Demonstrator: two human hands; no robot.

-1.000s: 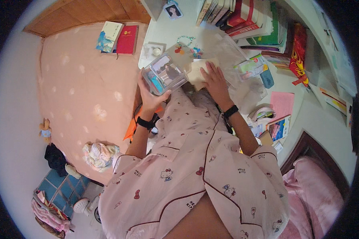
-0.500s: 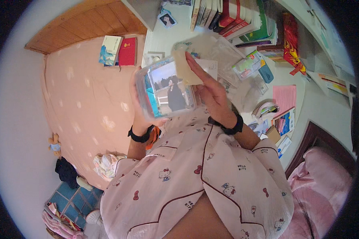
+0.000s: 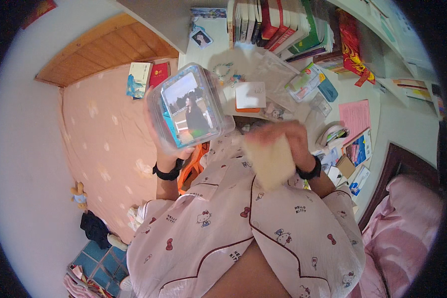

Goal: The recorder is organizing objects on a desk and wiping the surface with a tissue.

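My left hand [image 3: 173,153] is closed round a clear plastic box [image 3: 217,107], holding it up tilted over the gap between bed and desk. A photo [image 3: 189,109] of a person in dark clothes by a white fence shows at the box's face, with something turquoise along its edge. To the right, my right hand [image 3: 294,136] grips a pale yellow cloth [image 3: 270,161], which hangs down in front of my pajama top. Motion blurs that hand and the cloth, and the two are apart from the box.
On the white desk lie a white square box [image 3: 250,95], a beaded string [image 3: 222,69], clear plastic bags [image 3: 273,67] and a pink sheet [image 3: 354,116]. Books [image 3: 253,22] stand at the back. An orange bag [image 3: 191,171] hangs beside my left wrist. Two books [image 3: 159,74] lie on the bed.
My right hand has drawn the cloth off the box's side and swung it down and right. My left hand has shifted the box slightly left and tilted it.
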